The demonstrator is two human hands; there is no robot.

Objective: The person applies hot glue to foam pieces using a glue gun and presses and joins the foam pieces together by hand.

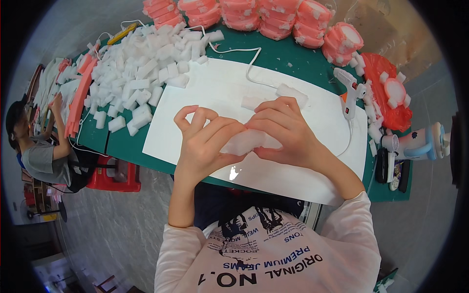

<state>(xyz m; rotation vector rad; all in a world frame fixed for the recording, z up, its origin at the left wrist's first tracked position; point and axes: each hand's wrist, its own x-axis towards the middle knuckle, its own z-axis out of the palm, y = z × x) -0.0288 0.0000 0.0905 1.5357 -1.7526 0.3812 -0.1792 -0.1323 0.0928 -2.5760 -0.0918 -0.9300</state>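
Observation:
Both my hands meet over a white sheet (220, 93) on the green table (288, 58). My left hand (205, 141) and my right hand (286, 129) together pinch a white foam piece (246, 141) between their fingers. Two more white foam blocks lie on the sheet just beyond my right hand, one (292, 93) to the right and one (250, 101) partly hidden by my fingers. A white glue gun (349, 90) stands at the sheet's right edge, its white cord (234, 50) running across the sheet.
A heap of white foam blocks (141, 68) covers the table's left. Stacks of pink foam rings (254, 14) line the far edge, with more on a red bag (391, 93) at the right. A small handheld fan (420, 144) lies at the right. Another person (34, 146) sits at the left by a red stool (115, 176).

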